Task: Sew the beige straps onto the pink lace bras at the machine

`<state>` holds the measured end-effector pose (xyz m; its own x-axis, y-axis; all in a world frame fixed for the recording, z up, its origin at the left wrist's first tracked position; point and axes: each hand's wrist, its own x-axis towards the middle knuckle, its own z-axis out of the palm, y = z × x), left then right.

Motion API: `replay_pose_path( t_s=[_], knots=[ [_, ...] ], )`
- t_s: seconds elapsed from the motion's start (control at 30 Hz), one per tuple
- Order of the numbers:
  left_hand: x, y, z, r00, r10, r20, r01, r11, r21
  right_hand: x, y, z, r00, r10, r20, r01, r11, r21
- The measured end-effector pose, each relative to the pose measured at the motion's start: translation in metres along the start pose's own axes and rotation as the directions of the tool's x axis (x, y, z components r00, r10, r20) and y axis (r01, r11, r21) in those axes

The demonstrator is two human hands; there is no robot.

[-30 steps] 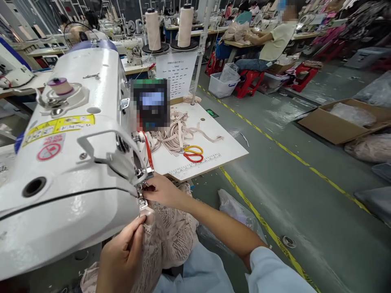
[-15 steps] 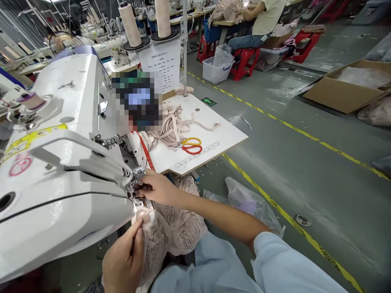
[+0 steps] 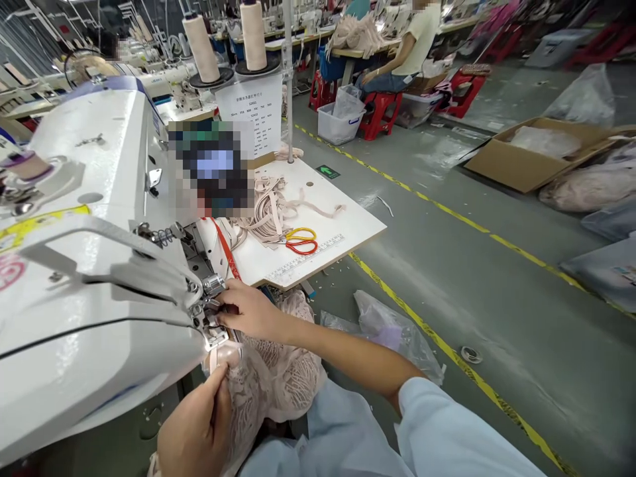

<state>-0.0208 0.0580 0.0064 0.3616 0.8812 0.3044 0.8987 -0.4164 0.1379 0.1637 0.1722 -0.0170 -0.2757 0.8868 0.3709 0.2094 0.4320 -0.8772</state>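
Note:
A beige lace bra (image 3: pixel 298 377) lies under the head of a white sewing machine (image 3: pixel 124 358) and hangs over my lap. My left hand (image 3: pixel 196 424) pinches its edge between thumb and forefinger, just in front of the lit presser foot (image 3: pixel 216 339). Behind the needle area, close to the metal parts, my right hand (image 3: pixel 253 311) has its fingers curled together. What those fingertips grip is hidden by the machine. The bra's lace spreads below my right wrist and forearm.
On the white table (image 3: pixel 342 228) lie scissors (image 3: pixel 301 241) with yellow and red handles and a heap of beige straps (image 3: pixel 265 212). Two thread cones (image 3: pixel 254 36) stand behind. Plastic bags (image 3: pixel 397 331) and a cardboard box (image 3: pixel 527 156) are on the floor; a seated person (image 3: pixel 417 40) is farther back.
The whole view has shifted a little, so things appear farther left. Both hands keep their places at the machine; the bra's edge by the presser foot lies slightly differently.

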Motion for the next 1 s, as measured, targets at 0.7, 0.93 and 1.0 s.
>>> replay_pose_path(
  t_s=[0.7, 0.93, 1.0],
  knots=[
    [-0.007, 0.044, 0.02, 0.97, 0.015, -0.244, 0.017, 0.991, 0.13, -0.003, -0.007, 0.006, 0.993, 0.118, -0.004, -0.118, 0.993, -0.031],
    [-0.008, 0.042, 0.022, 0.972, -0.005, -0.235, 0.046, 0.984, 0.17, 0.002, -0.004, 0.007, 0.991, 0.134, 0.008, -0.132, 0.984, -0.12],
    [-0.006, 0.041, 0.022, 0.974, -0.011, -0.225, 0.052, 0.983, 0.179, 0.003, -0.005, 0.007, 0.992, 0.124, 0.006, -0.122, 0.984, -0.127]
  ],
)
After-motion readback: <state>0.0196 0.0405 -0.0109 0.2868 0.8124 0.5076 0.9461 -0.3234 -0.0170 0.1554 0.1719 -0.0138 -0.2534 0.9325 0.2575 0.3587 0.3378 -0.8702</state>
